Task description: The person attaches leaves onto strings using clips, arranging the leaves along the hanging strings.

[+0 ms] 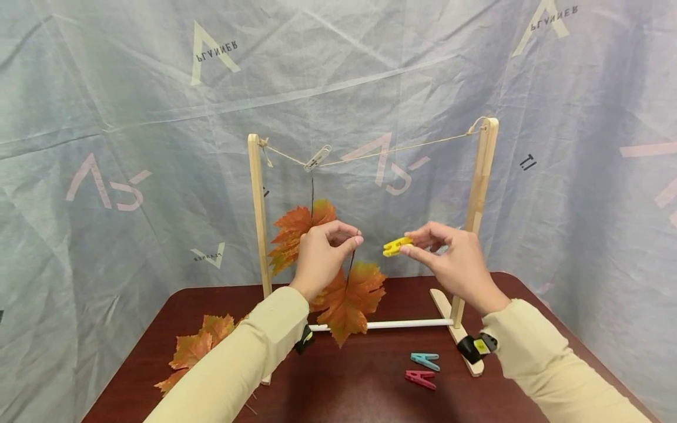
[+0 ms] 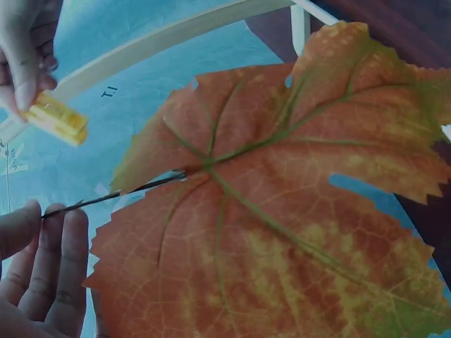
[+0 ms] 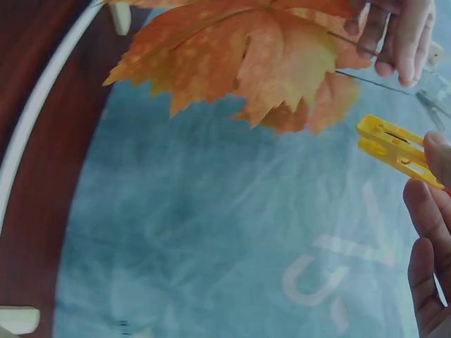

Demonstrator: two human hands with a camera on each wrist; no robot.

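My left hand point(image 1: 329, 254) pinches the dark stem of an orange-green artificial maple leaf point(image 1: 351, 299), which hangs below the fingers. In the left wrist view that leaf point(image 2: 282, 190) spreads wide, its stem held between thumb and fingertips. A yellow clothespin point(image 1: 396, 247) sits between the thumb and fingers of my right hand point(image 1: 455, 258), a short way right of the left hand. Behind the left hand a second leaf point(image 1: 296, 232) hangs by its stem below a white clothespin point(image 1: 318, 158) on the twine point(image 1: 391, 151). The yellow clothespin point(image 3: 394, 148) touches neither leaf nor twine.
Two wooden posts point(image 1: 259, 217) hold the sagging twine, with a white rod point(image 1: 407, 324) joining them low down. A blue clothespin point(image 1: 425, 361) and a red clothespin point(image 1: 421, 379) lie on the dark table point(image 1: 328, 393). More leaves point(image 1: 195, 346) lie at left, partly behind my sleeve.
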